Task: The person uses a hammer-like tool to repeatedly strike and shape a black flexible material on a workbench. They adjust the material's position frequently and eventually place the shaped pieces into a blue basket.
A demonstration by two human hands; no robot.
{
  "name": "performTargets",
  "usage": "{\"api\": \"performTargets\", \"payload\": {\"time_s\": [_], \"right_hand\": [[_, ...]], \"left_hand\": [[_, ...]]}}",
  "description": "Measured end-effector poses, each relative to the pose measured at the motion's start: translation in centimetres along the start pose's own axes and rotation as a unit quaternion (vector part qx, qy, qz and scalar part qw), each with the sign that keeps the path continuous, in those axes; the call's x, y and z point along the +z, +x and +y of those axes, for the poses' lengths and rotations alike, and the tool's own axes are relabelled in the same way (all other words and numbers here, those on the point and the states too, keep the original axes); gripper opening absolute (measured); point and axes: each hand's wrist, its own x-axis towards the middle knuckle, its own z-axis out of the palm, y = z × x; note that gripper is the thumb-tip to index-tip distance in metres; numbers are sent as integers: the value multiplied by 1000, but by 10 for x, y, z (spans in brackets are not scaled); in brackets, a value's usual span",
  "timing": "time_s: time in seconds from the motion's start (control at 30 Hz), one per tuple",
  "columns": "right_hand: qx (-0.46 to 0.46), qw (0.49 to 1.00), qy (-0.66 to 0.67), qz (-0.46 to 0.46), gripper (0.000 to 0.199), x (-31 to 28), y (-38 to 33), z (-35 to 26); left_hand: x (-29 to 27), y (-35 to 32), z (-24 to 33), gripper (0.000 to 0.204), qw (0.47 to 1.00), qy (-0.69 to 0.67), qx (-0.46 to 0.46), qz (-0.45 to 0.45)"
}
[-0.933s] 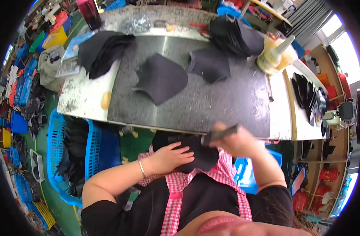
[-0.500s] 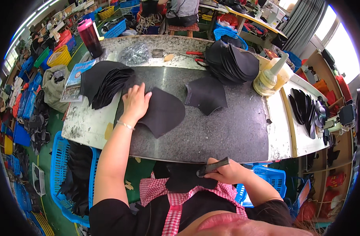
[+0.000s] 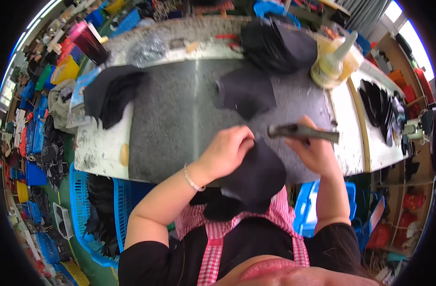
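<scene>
My left hand (image 3: 230, 150) is closed, its fingertips pinching the upper edge of a curved black cut piece (image 3: 258, 174) that hangs over the table's near edge toward my lap. Another black piece (image 3: 223, 208) lies on my lap, partly under it. In my right hand (image 3: 316, 150) is a hammer (image 3: 299, 131), its dark metal head lying level above the dark slab (image 3: 165, 124); the handle is mostly hidden by the fingers. Farther back on the slab rests a single black piece (image 3: 246, 90) with a notched outline, touched by neither hand.
Stacks of black pieces stand at the left (image 3: 113, 90) and far right (image 3: 280, 45), beside a pale glue bottle (image 3: 330, 69). At the back are a dark bottle with a pink lid (image 3: 89, 43) and a clear plastic bag (image 3: 149, 47). A blue basket (image 3: 122, 198) sits below left.
My left hand has drawn the black piece off the slab toward my lap. The right hand has lifted the hammer from my lap to above the slab. The view has shifted.
</scene>
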Motion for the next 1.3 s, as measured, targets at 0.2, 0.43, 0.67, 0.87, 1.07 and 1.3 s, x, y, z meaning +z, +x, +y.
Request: {"api": "performTargets", "payload": {"time_s": [0.2, 0.43, 0.67, 0.87, 1.07, 1.3], "right_hand": [[-51, 995, -73, -52, 24, 39, 8, 29], [-34, 991, -94, -86, 21, 50, 19, 28], [-34, 980, -161, -108, 21, 52, 28, 31], [-64, 983, -147, -91, 28, 46, 35, 29], [-7, 966, -228, -122, 22, 54, 35, 11], [-117, 972, -173, -112, 24, 56, 38, 29]], "left_hand": [[38, -10, -23, 17, 983, 152, 47, 88], [34, -13, -23, 23, 983, 151, 38, 93], [33, -14, -26, 20, 986, 121, 58, 100], [37, -14, -23, 22, 970, 204, 96, 89], [32, -15, -22, 19, 971, 209, 84, 81], [19, -24, -19, 12, 955, 269, 106, 67]]}}
